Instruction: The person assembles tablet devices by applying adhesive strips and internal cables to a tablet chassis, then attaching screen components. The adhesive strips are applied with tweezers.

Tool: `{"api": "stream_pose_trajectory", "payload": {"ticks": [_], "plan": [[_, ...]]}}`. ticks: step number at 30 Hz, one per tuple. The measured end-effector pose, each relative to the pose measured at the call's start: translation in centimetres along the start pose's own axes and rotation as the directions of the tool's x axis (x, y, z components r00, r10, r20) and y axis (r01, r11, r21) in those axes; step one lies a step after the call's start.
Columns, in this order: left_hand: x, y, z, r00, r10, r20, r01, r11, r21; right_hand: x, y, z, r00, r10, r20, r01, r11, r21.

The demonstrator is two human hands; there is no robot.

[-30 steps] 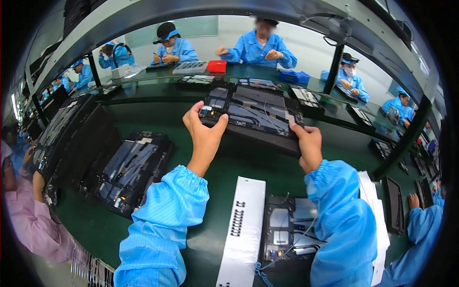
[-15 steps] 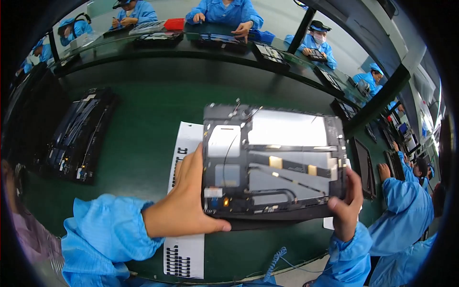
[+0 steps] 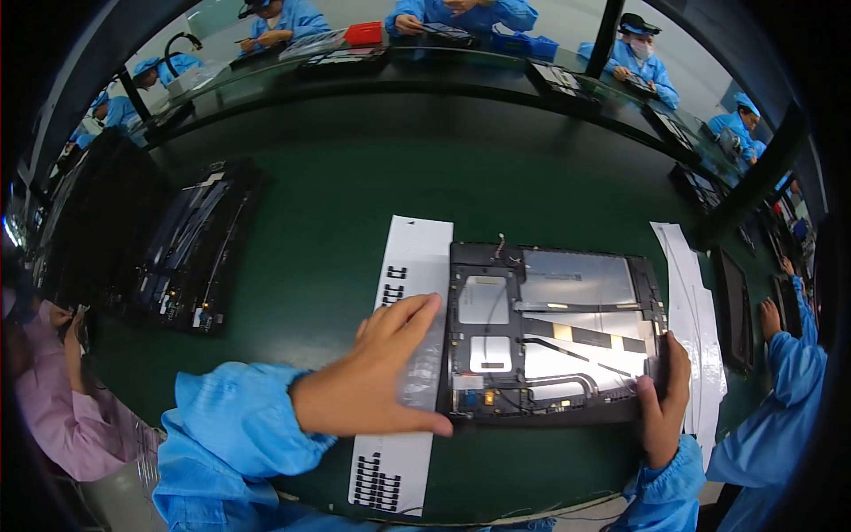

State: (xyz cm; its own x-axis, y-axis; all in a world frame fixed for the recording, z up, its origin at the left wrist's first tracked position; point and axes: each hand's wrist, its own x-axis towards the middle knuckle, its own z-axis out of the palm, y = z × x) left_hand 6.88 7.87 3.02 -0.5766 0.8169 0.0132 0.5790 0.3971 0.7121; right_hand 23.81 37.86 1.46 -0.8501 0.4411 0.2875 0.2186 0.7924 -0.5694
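An opened tablet point(image 3: 581, 306) with its inner side up sits on the green table in front of me: black frame, silver battery plates, dark ribbon cables, thin loose wires at its far edge. My right hand point(image 3: 665, 399) grips its near right corner, thumb on top and fingers along the side. My left hand point(image 3: 372, 372) is open beside the tablet's left edge, fingers and thumb spread, the thumb tip close to the near left corner. Whether that thumb touches it, I cannot tell. Beneath the left hand lies a white sheet of black stickers point(image 3: 417, 253), partly covered by the hand.
At the left, more opened tablets point(image 3: 191, 253) stand close together. White paper strips point(image 3: 696, 328) and a black frame point(image 3: 734, 310) lie to the right. Co-workers in blue sit beyond the far glass shelf point(image 3: 479, 75) and at my right; a person in pink point(image 3: 84, 399) is at my left.
The tablet has come down and to the right onto the table. My left hand has let go of its left edge and spread open; the right hand still holds the corner. The view has shifted.
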Motion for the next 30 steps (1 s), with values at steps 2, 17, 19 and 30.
{"api": "stream_pose_trajectory", "payload": {"ticks": [2,17,19,30], "plan": [[-0.1,-2.2,-1.5,0.998,0.049,0.04,-0.05,0.998,0.027,0.0,-0.3,-0.5,0.999,-0.019,-0.037,0.015,0.992,-0.126],[2.5,-7.5,-0.8,0.938,0.21,-0.274,-0.125,0.947,0.296,13.0,-19.5,14.7,0.66,-0.486,0.573,0.687,0.7,-0.197],[2.5,-7.5,-0.6,0.916,0.254,-0.312,-0.155,0.938,0.309,13.2,-20.1,15.8,0.648,-0.28,0.709,0.624,0.728,-0.284],[3.0,-7.8,-1.0,0.921,0.203,-0.333,-0.112,0.956,0.272,13.9,-19.2,16.2,0.772,-0.337,0.54,0.44,0.895,-0.072]]}}
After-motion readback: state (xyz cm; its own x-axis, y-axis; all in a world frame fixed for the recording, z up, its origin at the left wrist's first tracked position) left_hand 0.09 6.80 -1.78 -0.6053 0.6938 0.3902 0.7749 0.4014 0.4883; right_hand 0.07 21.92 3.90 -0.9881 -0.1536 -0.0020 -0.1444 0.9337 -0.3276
